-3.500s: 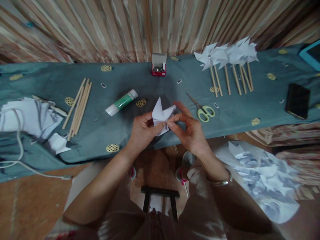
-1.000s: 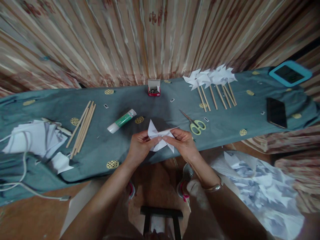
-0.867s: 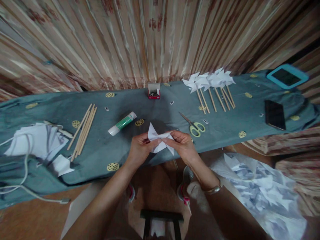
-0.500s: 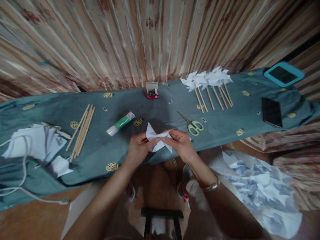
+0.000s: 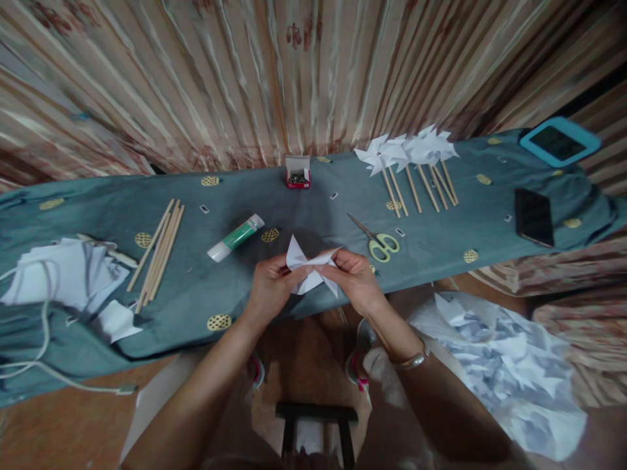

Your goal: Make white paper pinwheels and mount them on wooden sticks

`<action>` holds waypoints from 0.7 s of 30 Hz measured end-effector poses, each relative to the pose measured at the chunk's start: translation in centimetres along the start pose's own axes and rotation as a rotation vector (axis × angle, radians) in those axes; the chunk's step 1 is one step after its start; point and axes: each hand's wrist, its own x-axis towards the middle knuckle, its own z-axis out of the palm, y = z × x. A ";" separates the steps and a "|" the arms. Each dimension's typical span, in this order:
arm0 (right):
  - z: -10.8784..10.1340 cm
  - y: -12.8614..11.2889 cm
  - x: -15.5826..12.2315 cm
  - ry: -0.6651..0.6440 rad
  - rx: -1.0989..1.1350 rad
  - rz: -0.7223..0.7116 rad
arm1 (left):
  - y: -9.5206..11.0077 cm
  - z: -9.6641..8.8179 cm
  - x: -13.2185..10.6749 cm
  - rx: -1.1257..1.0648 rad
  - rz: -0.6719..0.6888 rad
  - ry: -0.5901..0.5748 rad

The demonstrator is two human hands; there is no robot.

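Observation:
Between my two hands, over the table's near edge, is a white paper pinwheel (image 5: 309,282) with its points folded toward the middle. My left hand (image 5: 272,284) pinches its left side, the thumb pressing near the centre. From the other side my right hand (image 5: 353,277) grips it, thumb also close to the centre. Fingers hide parts of the paper. Green-handled scissors (image 5: 377,241) lie just beyond my right hand. A green and white tube (image 5: 236,237) rests beyond my left hand. Straight ahead stands an open red box (image 5: 298,177) of small metal pieces.
Several finished pinwheels on sticks (image 5: 411,156) lie at the back right. Loose wooden sticks (image 5: 159,253) and stacked paper sheets (image 5: 66,274) are on the left, near a white cable (image 5: 46,326). A phone (image 5: 533,217) and blue-framed tablet (image 5: 560,141) lie right. A bag of folded paper (image 5: 509,372) sits below.
The view has shifted slightly, so things on the table appear a little higher. Both hands keep their hold on the paper pinwheel, with hardly any movement.

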 end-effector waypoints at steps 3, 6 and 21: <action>0.0 0.0 0.0 -0.001 0.005 0.006 | 0.0 -0.1 0.0 0.006 0.010 -0.009; 0.1 -0.1 -0.1 0.000 0.017 0.007 | -0.1 0.0 0.0 -0.004 0.023 -0.015; 0.4 -0.3 -0.1 0.016 0.072 0.031 | 0.0 0.2 -0.2 -0.064 -0.035 -0.005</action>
